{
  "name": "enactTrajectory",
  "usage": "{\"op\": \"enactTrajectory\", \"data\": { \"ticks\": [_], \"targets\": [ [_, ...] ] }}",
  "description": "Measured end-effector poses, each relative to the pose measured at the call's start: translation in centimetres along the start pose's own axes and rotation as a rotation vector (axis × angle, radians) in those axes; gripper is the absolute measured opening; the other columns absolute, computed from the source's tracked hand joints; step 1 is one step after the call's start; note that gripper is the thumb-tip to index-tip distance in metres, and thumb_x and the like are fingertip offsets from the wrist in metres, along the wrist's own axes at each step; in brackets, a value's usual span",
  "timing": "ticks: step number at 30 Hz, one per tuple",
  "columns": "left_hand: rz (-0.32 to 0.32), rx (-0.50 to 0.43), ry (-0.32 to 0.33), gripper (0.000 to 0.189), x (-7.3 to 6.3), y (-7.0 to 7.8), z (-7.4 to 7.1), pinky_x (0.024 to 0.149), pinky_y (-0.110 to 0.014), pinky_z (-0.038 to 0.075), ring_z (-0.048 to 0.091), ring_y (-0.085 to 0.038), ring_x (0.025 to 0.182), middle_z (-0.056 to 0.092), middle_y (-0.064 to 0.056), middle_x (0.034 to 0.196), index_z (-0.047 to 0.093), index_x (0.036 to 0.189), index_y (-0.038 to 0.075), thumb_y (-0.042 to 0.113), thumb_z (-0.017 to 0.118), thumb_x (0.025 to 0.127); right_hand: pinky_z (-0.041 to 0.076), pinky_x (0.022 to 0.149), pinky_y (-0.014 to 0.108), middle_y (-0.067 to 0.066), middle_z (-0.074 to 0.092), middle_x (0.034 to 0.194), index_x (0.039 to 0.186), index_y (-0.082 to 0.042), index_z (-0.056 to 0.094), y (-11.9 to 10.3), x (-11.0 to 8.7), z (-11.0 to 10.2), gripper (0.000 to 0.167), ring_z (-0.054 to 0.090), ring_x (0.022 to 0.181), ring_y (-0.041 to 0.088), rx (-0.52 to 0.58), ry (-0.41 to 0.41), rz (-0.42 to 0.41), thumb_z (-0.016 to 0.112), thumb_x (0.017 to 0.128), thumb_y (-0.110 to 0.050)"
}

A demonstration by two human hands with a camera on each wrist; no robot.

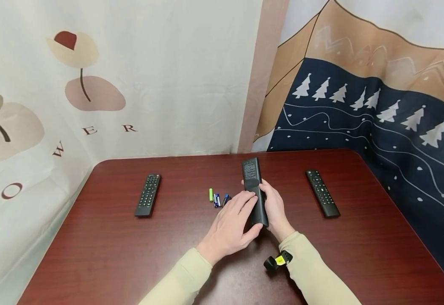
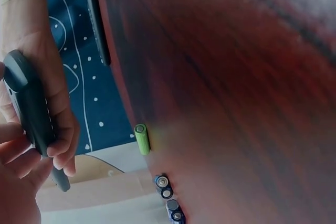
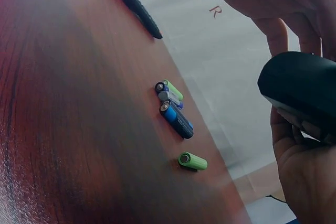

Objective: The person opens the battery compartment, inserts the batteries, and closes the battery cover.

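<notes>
A black remote control [image 1: 250, 170] is held face down over the middle of the table, its labelled back turned up. My right hand [image 1: 276, 208] grips it from the right side, thumb along the edge and fingers underneath. Fairly straight fingers of my left hand [image 1: 231, 224] rest on the lower half of its back, with the thumb by the near end. In the left wrist view the remote [image 2: 32, 106] lies between both hands. The right wrist view shows its rounded end [image 3: 299, 87] close up.
Behind the left hand lie a green battery [image 1: 211, 195] and several blue, white and dark batteries [image 1: 217, 201]. Another green battery [image 3: 192, 161] shows in the right wrist view. One remote [image 1: 148, 195] lies at the left, another [image 1: 322, 194] at the right. Curtains hang behind the table [image 1: 111, 250].
</notes>
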State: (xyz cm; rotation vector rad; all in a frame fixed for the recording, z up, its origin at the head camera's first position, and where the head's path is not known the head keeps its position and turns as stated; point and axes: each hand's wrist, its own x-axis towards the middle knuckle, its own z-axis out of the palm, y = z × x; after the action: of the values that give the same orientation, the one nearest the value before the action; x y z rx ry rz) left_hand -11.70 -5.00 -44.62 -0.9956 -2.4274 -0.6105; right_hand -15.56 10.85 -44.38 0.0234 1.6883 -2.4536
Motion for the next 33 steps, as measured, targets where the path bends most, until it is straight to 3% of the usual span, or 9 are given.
{"op": "enactTrajectory", "data": {
  "ticks": [10, 20, 33],
  "targets": [
    [0.024, 0.001, 0.047, 0.057, 0.17, 0.13, 0.31, 0.119, -0.036, 0.037, 0.052, -0.03, 0.135, 0.055, -0.012, 0.14, 0.057, 0.139, 0.0, 0.032, 0.068, 0.093, 0.057, 0.085, 0.028, 0.024, 0.049, 0.152, 0.155, -0.014, 0.044, -0.08, 0.18, 0.0, 0.051, 0.068, 0.102, 0.016, 0.045, -0.009, 0.01, 0.03, 0.107, -0.022],
    [0.034, -0.023, 0.106, 0.052, 0.38, 0.33, 0.51, 0.113, -0.036, 0.042, 0.053, -0.027, 0.127, 0.056, -0.012, 0.133, 0.059, 0.13, -0.002, 0.031, 0.069, 0.091, 0.056, 0.08, 0.026, 0.023, 0.053, 0.15, 0.154, -0.013, 0.045, -0.14, 0.08, 0.08, 0.051, 0.068, 0.095, 0.014, 0.022, 0.004, 0.008, 0.032, 0.106, -0.021],
    [-0.021, -0.064, 0.089, 0.053, 0.46, 0.0, 0.36, 0.114, -0.038, 0.042, 0.053, -0.027, 0.126, 0.056, -0.011, 0.131, 0.058, 0.128, -0.001, 0.032, 0.072, 0.088, 0.057, 0.077, 0.027, 0.021, 0.053, 0.151, 0.151, -0.016, 0.051, -0.04, 0.21, 0.24, 0.048, 0.067, 0.093, 0.015, -0.034, -0.027, -0.01, 0.033, 0.106, -0.023]
  ]
}}
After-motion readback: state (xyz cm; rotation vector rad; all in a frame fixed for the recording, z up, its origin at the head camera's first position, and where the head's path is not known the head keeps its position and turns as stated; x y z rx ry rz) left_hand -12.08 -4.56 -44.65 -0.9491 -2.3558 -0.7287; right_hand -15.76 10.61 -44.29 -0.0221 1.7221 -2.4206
